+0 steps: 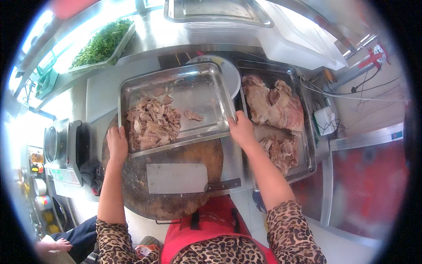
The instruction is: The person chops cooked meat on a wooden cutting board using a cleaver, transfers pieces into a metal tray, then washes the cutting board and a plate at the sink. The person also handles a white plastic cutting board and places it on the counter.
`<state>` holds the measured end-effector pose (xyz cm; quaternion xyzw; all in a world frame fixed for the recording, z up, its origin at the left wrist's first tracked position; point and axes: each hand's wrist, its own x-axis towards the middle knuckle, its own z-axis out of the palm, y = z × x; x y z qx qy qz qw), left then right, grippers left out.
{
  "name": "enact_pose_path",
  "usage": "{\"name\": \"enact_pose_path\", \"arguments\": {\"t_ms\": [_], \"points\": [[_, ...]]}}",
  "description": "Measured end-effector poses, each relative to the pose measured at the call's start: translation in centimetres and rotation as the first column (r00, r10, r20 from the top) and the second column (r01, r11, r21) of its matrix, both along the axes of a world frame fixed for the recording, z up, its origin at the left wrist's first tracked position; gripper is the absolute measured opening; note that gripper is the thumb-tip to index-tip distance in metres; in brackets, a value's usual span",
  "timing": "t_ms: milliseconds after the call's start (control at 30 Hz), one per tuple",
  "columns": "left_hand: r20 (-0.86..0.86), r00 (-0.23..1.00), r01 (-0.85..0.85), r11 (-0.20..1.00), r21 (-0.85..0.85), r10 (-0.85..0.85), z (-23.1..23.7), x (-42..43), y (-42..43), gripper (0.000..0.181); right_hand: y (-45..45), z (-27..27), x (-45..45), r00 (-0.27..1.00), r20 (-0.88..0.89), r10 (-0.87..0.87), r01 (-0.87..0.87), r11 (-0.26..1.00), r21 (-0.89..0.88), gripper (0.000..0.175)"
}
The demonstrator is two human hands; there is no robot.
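Observation:
A rectangular stainless steel tray (pixel 194 89) is held between my two hands over the far part of a round wooden chopping block (pixel 171 208). My left hand (pixel 117 142) grips its left edge near the front corner. On the right edge, my right hand (pixel 242 130) has its thumb over the rim. Chopped cooked meat (pixel 155 122) is heaped in the tray's left half, with a small separate piece (pixel 194 115) near the middle. A cleaver (pixel 178 178) lies flat on the block in front of the tray, its dark handle pointing right.
To the right, a second steel tray (pixel 311 161) holds large pieces of meat (pixel 273 102). A white plate (pixel 227 72) sits behind my tray. Scales (pixel 67 158) stand at left, leafy greens (pixel 102 46) at back left, a white plastic bin (pixel 290 43) at back right. Another person's hand (pixel 62 245) shows lower left.

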<state>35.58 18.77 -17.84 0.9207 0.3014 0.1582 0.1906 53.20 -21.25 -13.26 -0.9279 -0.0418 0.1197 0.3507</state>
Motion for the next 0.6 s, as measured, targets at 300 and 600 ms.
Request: {"name": "enact_pose_path", "arguments": {"t_ms": [300, 600], "points": [[0.032, 0.997, 0.074, 0.997, 0.02, -0.075, 2.0, 10.2, -3.9, 0.03, -5.3, -1.1, 5.6, 0.96, 0.26, -0.109, 0.097, 0.994, 0.06, 0.028], [-0.03, 0.998, 0.059, 0.997, 0.046, -0.058, 1.4, 17.8, -4.0, 0.041, -5.6, -0.9, 10.7, 0.967, 0.248, -0.06, 0.021, 0.987, 0.158, 0.026]]}}
